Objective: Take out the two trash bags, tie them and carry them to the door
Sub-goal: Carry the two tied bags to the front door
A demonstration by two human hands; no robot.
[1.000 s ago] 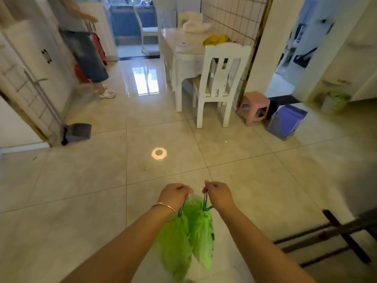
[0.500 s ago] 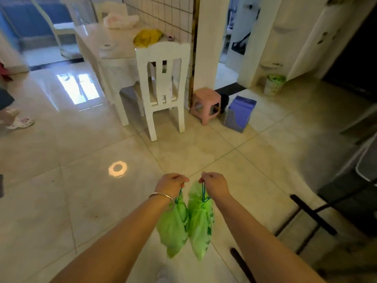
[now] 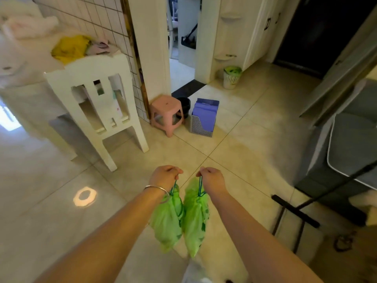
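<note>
The left hand was curled tight, pinching the blue drawstring of a small green plastic trash bag that hung below its wrist, which wore a thin silver bangle. The right hand was likewise closed, fingers wrapped round the drawstring of a second green plastic trash bag. Both bags were cinched at the neck and dangled side by side, touching, above the glossy beige tiled floor in the near middle of the scene.

Further off on the left stood a white wooden chair, pushed against a white surface that carried a crumpled yellow cloth. To the right of the chair, against the tiled wall, sat a pink plastic stool, with a dark round bucket just behind it and a purple paper bag in a grey perforated holder just beside it. Far off, beside a white door frame, stood a small white bin lined with green. On the right edge were a grey piece of furniture and a black metal stand on the floor. A ring of reflected light lay on the tiles at the near left.
</note>
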